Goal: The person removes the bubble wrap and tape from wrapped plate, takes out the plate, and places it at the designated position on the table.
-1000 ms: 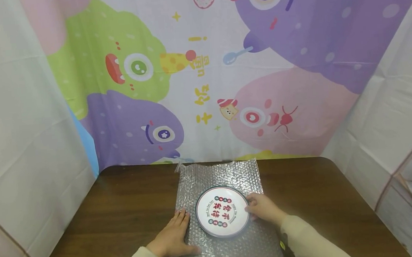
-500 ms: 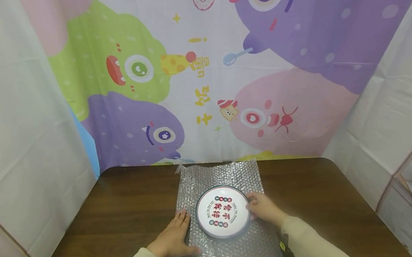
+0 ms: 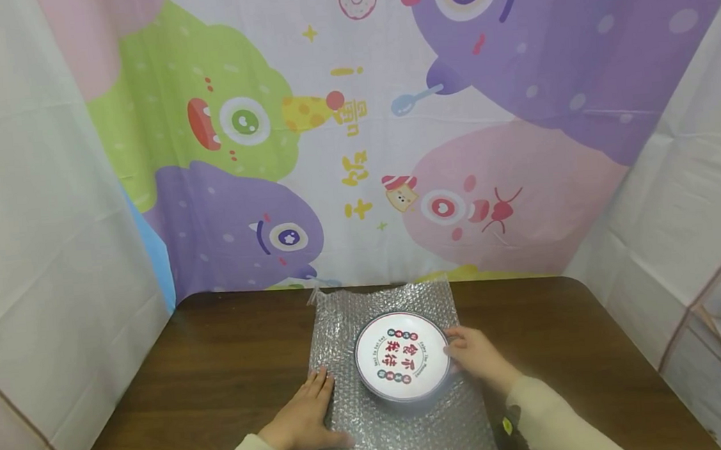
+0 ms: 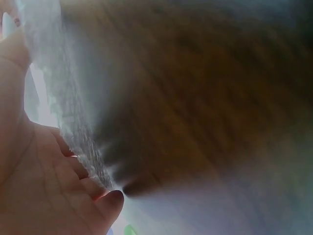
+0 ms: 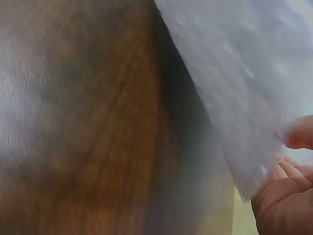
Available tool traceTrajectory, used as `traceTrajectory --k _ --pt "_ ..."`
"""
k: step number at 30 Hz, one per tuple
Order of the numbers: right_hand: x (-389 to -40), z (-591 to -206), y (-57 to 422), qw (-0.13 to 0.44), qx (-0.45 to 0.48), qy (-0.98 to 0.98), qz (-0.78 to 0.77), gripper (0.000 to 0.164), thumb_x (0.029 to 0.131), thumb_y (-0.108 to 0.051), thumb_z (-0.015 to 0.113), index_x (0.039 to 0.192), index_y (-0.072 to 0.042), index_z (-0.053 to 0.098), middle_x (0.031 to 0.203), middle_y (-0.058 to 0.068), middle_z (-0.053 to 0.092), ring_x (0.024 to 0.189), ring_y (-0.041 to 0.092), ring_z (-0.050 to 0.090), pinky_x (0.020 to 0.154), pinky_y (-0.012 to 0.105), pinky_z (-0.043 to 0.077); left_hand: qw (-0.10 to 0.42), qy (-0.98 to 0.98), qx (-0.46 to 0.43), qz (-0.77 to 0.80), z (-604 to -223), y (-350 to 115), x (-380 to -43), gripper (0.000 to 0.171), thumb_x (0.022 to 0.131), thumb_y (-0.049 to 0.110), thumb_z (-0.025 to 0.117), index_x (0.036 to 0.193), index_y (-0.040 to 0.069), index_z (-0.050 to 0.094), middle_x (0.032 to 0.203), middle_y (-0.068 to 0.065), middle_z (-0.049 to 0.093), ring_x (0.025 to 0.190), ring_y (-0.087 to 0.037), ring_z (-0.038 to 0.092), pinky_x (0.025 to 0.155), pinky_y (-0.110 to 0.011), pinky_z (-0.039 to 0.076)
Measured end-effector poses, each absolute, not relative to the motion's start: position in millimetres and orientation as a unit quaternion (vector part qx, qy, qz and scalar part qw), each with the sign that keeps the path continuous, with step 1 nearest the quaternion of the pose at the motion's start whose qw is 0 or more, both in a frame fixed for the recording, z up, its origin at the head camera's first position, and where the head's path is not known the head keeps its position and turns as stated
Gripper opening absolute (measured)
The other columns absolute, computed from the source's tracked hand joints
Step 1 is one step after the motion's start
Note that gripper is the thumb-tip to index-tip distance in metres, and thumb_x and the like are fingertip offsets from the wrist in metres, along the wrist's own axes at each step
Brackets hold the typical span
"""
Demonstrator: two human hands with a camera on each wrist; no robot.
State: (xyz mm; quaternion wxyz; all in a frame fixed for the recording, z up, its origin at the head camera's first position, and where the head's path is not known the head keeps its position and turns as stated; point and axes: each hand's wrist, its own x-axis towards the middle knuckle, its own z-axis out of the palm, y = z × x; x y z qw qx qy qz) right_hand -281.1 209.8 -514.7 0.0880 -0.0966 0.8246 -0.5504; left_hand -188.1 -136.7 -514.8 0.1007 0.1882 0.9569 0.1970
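A round white plate (image 3: 402, 356) with a dark rim and red and teal printing is in the head view, over a sheet of bubble wrap (image 3: 426, 440). My right hand (image 3: 479, 359) pinches the plate's right rim between thumb and fingers. Whether the plate touches the sheet or is slightly raised, I cannot tell. With fingers extended, my left hand (image 3: 303, 414) rests on the sheet's left edge, apart from the plate. In the left wrist view that hand (image 4: 49, 181) lies along the sheet's edge. The right wrist view catches part of the right hand (image 5: 288, 200) beside the sheet; the plate is hardly discernible there.
The bubble wrap runs lengthwise down a dark brown wooden table (image 3: 231, 352). Behind the table hangs a curtain (image 3: 331, 248) with cartoon monsters. Pale sheets hang at the left (image 3: 39, 205) and the right (image 3: 696, 180).
Over the last half second the right hand has shifted the plate a little to the right and away from the person. The left hand has stayed on the bubble wrap.
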Motion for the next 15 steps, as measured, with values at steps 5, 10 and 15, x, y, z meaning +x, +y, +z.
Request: traceTrajectory --k 5,10,15 --pt "-281 -506 224 0.071 -0.079 0.830 -0.548 0.048 0.093 -0.004 0.057 0.136 0.013 0.043 0.099 0.026 0.070 0.060 0.019 0.066 0.060 0.031 0.059 0.101 0.957 0.187 0.198 -514 -136 -187 0.118 0.069 0.065 0.075 0.147 -0.011 0.030 0.158 -0.031 0.019 0.147 -0.048 0.019 0.118 -0.059 0.024" --pt "-282 -500 242 0.065 -0.062 0.828 -0.554 0.047 0.094 -0.005 0.055 0.137 0.012 0.043 0.101 0.024 0.069 0.073 0.019 0.069 0.069 0.033 0.061 0.103 0.956 0.185 0.203 -514 -136 -187 0.118 0.069 0.064 0.076 0.147 -0.011 0.030 0.158 -0.031 0.019 0.147 -0.048 0.019 0.118 -0.060 0.024" --pt "-281 -497 265 0.057 -0.040 0.831 -0.552 0.047 0.097 -0.008 0.054 0.139 0.009 0.042 0.108 0.024 0.068 0.082 0.018 0.069 0.074 0.032 0.061 0.106 0.956 0.186 0.200 -515 -136 -187 0.119 0.070 0.065 0.075 0.148 -0.011 0.029 0.159 -0.031 0.019 0.147 -0.049 0.019 0.118 -0.060 0.024"
